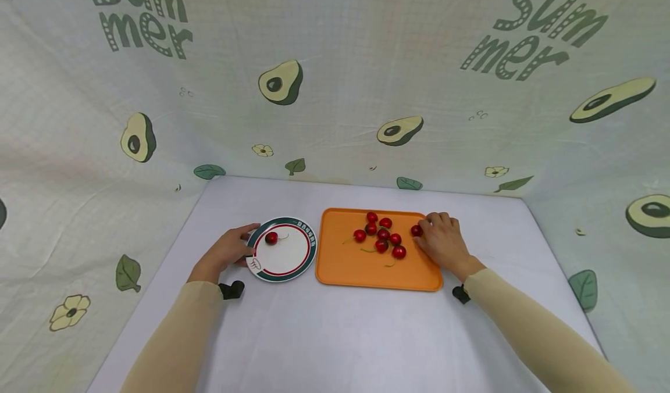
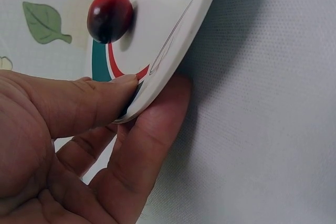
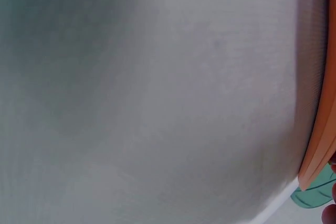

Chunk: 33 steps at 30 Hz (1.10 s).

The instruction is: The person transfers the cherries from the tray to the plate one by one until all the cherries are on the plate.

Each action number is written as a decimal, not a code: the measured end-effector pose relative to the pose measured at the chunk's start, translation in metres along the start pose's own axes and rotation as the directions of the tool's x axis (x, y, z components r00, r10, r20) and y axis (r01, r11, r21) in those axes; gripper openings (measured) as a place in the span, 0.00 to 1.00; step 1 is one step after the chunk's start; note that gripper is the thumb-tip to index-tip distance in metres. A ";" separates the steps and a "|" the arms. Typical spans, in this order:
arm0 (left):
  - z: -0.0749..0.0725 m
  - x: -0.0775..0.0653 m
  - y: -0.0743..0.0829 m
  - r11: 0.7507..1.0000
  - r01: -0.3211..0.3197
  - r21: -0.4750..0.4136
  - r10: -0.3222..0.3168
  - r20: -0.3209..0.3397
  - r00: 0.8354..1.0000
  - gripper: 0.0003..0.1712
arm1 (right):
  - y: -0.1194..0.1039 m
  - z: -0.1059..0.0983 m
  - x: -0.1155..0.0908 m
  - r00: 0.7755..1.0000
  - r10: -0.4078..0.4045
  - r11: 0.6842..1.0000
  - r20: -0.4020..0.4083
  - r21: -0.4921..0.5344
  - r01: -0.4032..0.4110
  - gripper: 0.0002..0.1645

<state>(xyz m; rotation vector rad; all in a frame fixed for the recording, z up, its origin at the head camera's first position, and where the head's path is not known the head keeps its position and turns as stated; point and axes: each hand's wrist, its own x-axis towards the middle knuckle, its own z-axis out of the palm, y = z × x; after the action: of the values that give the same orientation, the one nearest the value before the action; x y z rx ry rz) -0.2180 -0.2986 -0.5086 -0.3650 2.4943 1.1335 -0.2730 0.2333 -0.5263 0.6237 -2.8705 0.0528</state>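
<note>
My left hand (image 1: 228,249) pinches the near left rim of a round white plate (image 1: 285,259) with a green and red border. The thumb lies on top of the rim and fingers are beneath it, as the left wrist view shows. One dark red cherry (image 2: 110,17) with a stem sits on this plate. Over the right end of an orange tray (image 1: 350,274), my right hand (image 1: 444,242) pinches a cherry (image 1: 416,230) between thumb and fingers. Several more cherries (image 1: 383,234) lie clustered on the tray. In the right wrist view, only fingertips (image 3: 329,214) show at the edge.
Plate and tray stand side by side on a white table (image 1: 314,335), almost touching. A cloth (image 1: 335,90) printed with avocados, leaves and lettering hangs behind the table and along its sides.
</note>
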 end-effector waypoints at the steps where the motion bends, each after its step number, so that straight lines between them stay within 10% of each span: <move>1: 0.000 0.000 0.000 1.000 0.000 -0.001 0.000 0.001 1.000 0.44 | 0.000 0.000 0.000 1.000 -0.002 1.000 -0.008 -0.003 0.002 0.26; 18: -0.001 -0.001 0.004 1.000 0.015 -0.002 -0.015 -0.003 1.000 0.43 | -0.010 -0.012 0.020 0.993 -0.073 0.997 -0.098 -0.046 0.069 0.24; 33: -0.002 -0.003 0.003 1.000 0.000 -0.004 0.000 -0.003 1.000 0.44 | -0.071 -0.023 0.052 0.977 -0.193 0.981 -0.089 -0.014 0.193 0.24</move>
<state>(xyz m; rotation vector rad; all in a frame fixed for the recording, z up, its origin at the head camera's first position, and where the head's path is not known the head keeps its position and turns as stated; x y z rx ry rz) -0.2170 -0.2977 -0.5044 -0.3684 2.4946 1.1385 -0.2858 0.1494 -0.4940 0.8723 -2.7087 0.0426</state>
